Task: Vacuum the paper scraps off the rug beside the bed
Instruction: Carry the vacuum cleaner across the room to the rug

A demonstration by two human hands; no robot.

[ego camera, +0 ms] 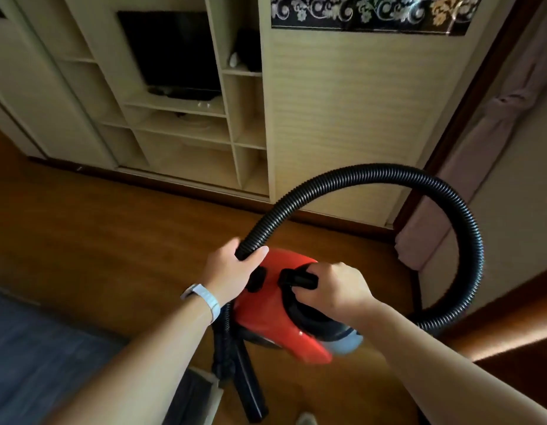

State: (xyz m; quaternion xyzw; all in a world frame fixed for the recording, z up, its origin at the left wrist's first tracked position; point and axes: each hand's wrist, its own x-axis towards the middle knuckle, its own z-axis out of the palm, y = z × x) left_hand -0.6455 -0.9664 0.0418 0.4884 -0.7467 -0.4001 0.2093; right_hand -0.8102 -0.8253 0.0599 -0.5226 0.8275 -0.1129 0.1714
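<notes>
A red canister vacuum cleaner point(275, 314) hangs above the wooden floor in the middle of the view. My right hand point(333, 286) is closed around its black carry handle on top. My left hand point(232, 268) grips the black ribbed hose point(388, 171) close to where it meets the body. The hose arcs up and right in a big loop, then comes back down behind the vacuum. Black wand tubes point(244, 372) dangle below the body. A blue rug point(36, 348) lies at the lower left. No paper scraps are visible on it.
A cream shelf unit point(186, 118) holding a dark television point(174, 53) stands against the far wall. A wardrobe door point(352, 111) is to its right. A pale curtain point(468, 148) hangs at the right. Wooden floor point(112, 228) stretches between me and the shelves.
</notes>
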